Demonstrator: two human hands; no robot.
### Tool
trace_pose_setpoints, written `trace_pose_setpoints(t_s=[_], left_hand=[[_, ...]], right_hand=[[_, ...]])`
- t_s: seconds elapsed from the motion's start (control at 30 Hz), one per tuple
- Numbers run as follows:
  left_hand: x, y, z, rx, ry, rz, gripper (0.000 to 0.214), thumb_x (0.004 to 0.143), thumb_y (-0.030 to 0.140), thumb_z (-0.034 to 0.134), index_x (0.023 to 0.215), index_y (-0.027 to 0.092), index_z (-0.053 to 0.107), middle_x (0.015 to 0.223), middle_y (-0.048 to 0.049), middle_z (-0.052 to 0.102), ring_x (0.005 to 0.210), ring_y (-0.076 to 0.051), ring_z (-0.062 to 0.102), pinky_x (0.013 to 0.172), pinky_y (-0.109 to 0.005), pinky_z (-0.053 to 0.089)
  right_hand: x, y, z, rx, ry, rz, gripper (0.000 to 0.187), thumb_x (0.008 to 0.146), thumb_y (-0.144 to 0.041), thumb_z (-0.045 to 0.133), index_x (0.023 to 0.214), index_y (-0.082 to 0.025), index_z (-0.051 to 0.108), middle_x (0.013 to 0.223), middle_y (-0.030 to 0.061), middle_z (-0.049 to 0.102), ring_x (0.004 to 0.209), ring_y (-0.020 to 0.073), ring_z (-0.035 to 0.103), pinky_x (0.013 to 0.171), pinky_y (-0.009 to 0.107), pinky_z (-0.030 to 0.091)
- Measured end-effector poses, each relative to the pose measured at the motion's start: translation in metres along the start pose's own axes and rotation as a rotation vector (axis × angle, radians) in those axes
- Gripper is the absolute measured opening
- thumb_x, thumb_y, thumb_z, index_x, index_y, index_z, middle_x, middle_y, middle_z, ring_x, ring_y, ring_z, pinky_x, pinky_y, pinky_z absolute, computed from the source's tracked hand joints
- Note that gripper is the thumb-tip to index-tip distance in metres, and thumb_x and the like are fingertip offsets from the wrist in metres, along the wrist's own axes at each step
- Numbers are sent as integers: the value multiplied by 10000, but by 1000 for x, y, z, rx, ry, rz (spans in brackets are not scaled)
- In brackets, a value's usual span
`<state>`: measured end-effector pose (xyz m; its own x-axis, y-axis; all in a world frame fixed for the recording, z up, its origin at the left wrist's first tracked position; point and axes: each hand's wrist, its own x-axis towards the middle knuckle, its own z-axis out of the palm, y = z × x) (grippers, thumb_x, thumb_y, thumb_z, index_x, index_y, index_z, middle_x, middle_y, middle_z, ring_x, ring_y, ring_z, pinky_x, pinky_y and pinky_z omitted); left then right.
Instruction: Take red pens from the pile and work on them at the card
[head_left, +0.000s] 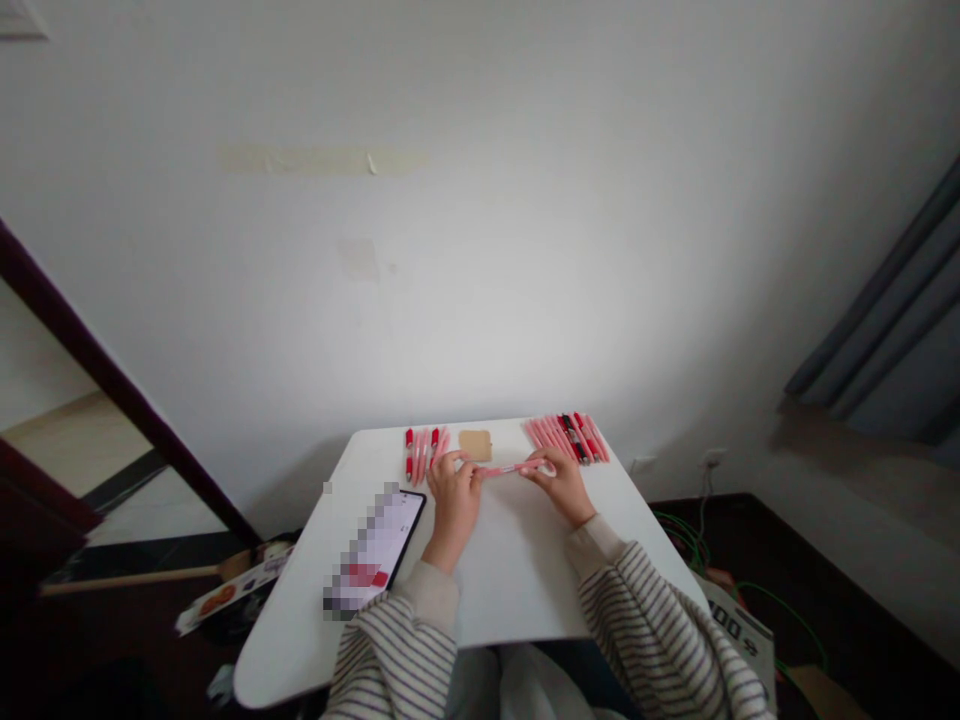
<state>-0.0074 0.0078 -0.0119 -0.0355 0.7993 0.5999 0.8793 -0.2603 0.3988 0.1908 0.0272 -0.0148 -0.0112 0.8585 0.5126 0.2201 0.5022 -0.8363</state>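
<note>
A pink pen [504, 469] is held level above the white table between my two hands. My left hand [454, 497] pinches its left end, and my right hand [559, 482] has fingers closed on its right end. Just beyond my left hand lies a group of pink and red pens [421, 455], partly hidden by my fingers. A larger row of pink, red and black pens [568, 437] lies side by side at the table's back right, beyond my right hand. Between the two groups sits a small tan pad [475, 444].
A phone [382, 550] with a lit, partly blurred screen lies left of my left forearm on the white table [517, 600]. The wall [480, 330] rises behind the table's back edge. Green cables [686, 535] and a printed box [739, 630] are on the floor at right.
</note>
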Motion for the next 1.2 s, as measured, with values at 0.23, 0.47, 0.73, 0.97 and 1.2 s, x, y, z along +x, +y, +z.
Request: trace_pose_setpoints(t_s=[0.23, 0.47, 0.73, 0.97, 1.2], left_hand=[[-3, 11, -6, 54, -68, 18, 232, 869, 422, 545, 944, 289, 720, 1297, -52, 573, 1280, -291, 409, 1091, -559, 277], [-8, 8, 0, 170, -205, 44, 418, 897, 448, 482, 1297, 342, 541, 1442, -45, 504, 1431, -316, 264, 1119, -727, 45], [-9, 1, 9, 232, -255, 62, 484, 926, 472, 384, 1374, 308, 471, 1445, -72, 501, 1463, -304, 202, 1097, -741, -84], [-9, 3, 6, 237, -247, 42, 438, 924, 448, 405, 1319, 296, 521, 1371, -77, 565, 1390, -326, 314, 1091, -758, -38], [-11, 11, -7, 201, -253, 73, 279, 898, 374, 488, 1109, 323, 662, 1158, -52, 655, 1210, -289, 438, 1100, -733, -1]], right_hand=[[2, -8, 9, 762, 21, 283, 294, 752, -498, 727, 816, -235, 612, 953, 35, 689, 949, 210, 621, 896, 398, 473], [7, -3, -9, 1215, 150, 402, 209, 868, -467, 556, 796, -271, 563, 634, -53, 534, 558, 118, 498, 643, 307, 480], [6, -8, -16, 1333, 122, 408, 336, 880, -458, 498, 637, -232, 443, 585, -52, 426, 509, 113, 414, 584, 288, 431], [5, -3, -13, 1351, 128, 386, 366, 874, -504, 522, 648, -230, 433, 594, -52, 436, 522, 111, 426, 578, 286, 444], [6, -6, -15, 1343, 120, 400, 346, 872, -450, 542, 634, -223, 434, 583, -59, 435, 509, 102, 422, 571, 281, 453]])
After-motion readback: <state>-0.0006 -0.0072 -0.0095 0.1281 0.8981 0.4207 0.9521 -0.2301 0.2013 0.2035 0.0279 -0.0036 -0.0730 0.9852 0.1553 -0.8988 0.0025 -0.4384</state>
